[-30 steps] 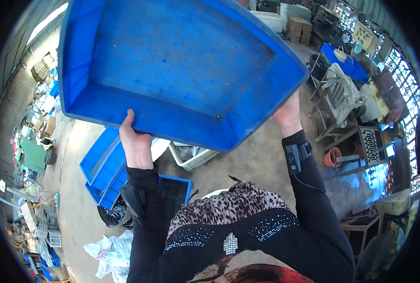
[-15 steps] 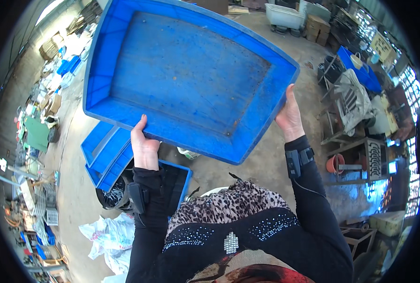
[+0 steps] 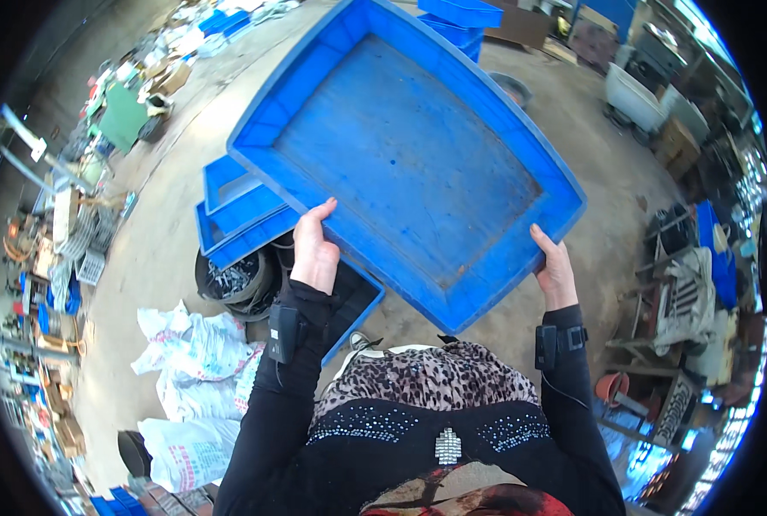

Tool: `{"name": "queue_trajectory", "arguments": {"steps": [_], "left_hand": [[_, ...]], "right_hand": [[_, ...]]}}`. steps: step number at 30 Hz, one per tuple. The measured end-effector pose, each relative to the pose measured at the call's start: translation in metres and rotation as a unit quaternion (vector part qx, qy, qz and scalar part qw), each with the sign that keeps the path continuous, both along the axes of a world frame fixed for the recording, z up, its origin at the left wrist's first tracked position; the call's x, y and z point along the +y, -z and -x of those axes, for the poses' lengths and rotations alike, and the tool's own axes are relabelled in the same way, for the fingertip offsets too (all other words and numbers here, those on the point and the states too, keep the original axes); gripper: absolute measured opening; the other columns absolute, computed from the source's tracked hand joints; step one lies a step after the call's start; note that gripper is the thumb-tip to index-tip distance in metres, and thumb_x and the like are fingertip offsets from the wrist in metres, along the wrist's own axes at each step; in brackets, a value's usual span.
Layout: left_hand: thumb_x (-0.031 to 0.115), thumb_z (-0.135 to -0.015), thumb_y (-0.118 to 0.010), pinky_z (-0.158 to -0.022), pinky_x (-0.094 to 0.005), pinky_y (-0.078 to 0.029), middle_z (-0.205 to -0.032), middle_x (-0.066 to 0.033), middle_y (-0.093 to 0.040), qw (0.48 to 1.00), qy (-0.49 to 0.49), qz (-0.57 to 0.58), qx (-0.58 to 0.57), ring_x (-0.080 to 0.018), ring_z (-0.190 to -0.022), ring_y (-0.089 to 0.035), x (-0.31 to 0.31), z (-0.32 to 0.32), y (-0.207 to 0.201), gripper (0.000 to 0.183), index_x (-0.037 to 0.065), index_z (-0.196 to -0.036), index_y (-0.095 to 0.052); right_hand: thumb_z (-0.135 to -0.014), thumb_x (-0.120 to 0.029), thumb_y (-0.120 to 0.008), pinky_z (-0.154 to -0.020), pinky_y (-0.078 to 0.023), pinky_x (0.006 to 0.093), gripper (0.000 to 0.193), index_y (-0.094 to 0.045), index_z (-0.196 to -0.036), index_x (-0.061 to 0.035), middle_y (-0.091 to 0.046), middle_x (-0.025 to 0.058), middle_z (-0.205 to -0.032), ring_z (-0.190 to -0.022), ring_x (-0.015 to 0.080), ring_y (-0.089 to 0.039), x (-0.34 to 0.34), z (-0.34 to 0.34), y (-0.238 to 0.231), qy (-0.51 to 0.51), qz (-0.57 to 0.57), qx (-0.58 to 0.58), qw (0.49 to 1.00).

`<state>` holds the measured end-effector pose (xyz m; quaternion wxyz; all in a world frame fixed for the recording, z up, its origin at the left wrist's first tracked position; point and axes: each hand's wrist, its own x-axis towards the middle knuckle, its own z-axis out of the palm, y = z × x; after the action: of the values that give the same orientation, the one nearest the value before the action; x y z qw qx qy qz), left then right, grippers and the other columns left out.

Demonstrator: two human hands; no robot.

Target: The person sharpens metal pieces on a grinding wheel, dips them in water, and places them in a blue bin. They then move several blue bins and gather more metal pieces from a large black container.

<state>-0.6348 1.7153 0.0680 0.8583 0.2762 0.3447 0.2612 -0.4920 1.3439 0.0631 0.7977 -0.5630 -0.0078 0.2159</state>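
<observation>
A large shallow blue plastic crate (image 3: 405,163) is held up in front of me, its open side facing me. Apart from small dark specks and stains on its bottom, nothing lies in it. My left hand (image 3: 316,251) grips its near left edge, thumb over the rim and fingers hidden beneath. At the near right corner, my right hand (image 3: 555,265) holds the rim the same way. Below and left of my left hand sit stacked blue crates (image 3: 244,225), beside a dark bucket (image 3: 233,284) with small dark pieces in it. Another blue-rimmed crate (image 3: 355,310) with a dark inside is partly hidden behind my left wrist.
White printed sacks (image 3: 198,353) lie on the floor to the left. More blue crates (image 3: 462,19) stand at the far side. On the right are a metal frame bench (image 3: 667,301) and a reddish pot (image 3: 611,389). A white tub (image 3: 634,99) stands at the far right.
The surroundings have shifted right and turned in the view, bringing more sacks and the far crates into sight. The held crate sits lower and further right, still in both hands.
</observation>
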Motion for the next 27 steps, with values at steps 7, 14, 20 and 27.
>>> {"name": "queue_trajectory", "arguments": {"steps": [7,14,20,27], "left_hand": [[-0.005,-0.069,-0.065,-0.086,-0.0375,-0.047,-0.097,-0.0151,-0.064,0.999,-0.041,0.002,0.026,-0.0274,-0.094,-0.059,0.080,0.031,0.017,0.020,-0.006,-0.089,-0.063],[-0.008,-0.064,-0.064,-0.071,-0.0337,-0.048,-0.084,-0.0109,-0.064,0.988,-0.125,-0.094,0.011,-0.0215,-0.077,-0.061,0.091,0.032,0.021,0.029,-0.002,-0.092,-0.060],[0.008,-0.060,-0.066,-0.077,-0.0307,-0.050,-0.095,-0.0132,-0.067,0.972,-0.024,-0.163,0.165,-0.0212,-0.084,-0.064,0.105,0.005,0.023,0.056,-0.004,-0.115,-0.057],[0.028,-0.073,-0.071,-0.087,-0.0328,-0.046,-0.112,-0.0133,-0.063,0.960,0.098,-0.264,0.008,-0.0237,-0.097,-0.062,0.133,-0.036,0.005,0.066,-0.003,-0.127,-0.049]], "right_hand": [[-0.084,-0.024,-0.070,-0.084,-0.051,0.0390,0.051,-0.049,-0.125,-0.0026,-0.059,0.0082,-0.114,-0.100,0.0213,-0.059,0.081,0.004,0.015,-0.054,0.010,0.016,0.998],[-0.089,-0.018,-0.065,-0.091,-0.047,0.0412,0.036,-0.053,-0.120,-0.0052,-0.061,0.0065,-0.112,-0.101,0.0228,-0.059,0.142,0.066,0.081,0.020,-0.016,0.113,0.993],[-0.082,-0.008,-0.062,-0.094,-0.046,0.0464,0.033,-0.057,-0.113,-0.0026,-0.060,0.0117,-0.114,-0.106,0.0298,-0.057,0.138,0.055,0.112,-0.013,-0.003,0.302,0.953],[-0.075,-0.009,-0.060,-0.095,-0.045,0.0463,0.037,-0.056,-0.111,-0.0035,-0.059,0.0111,-0.114,-0.107,0.0303,-0.056,0.152,0.007,0.121,0.037,0.007,0.261,0.965]]}}
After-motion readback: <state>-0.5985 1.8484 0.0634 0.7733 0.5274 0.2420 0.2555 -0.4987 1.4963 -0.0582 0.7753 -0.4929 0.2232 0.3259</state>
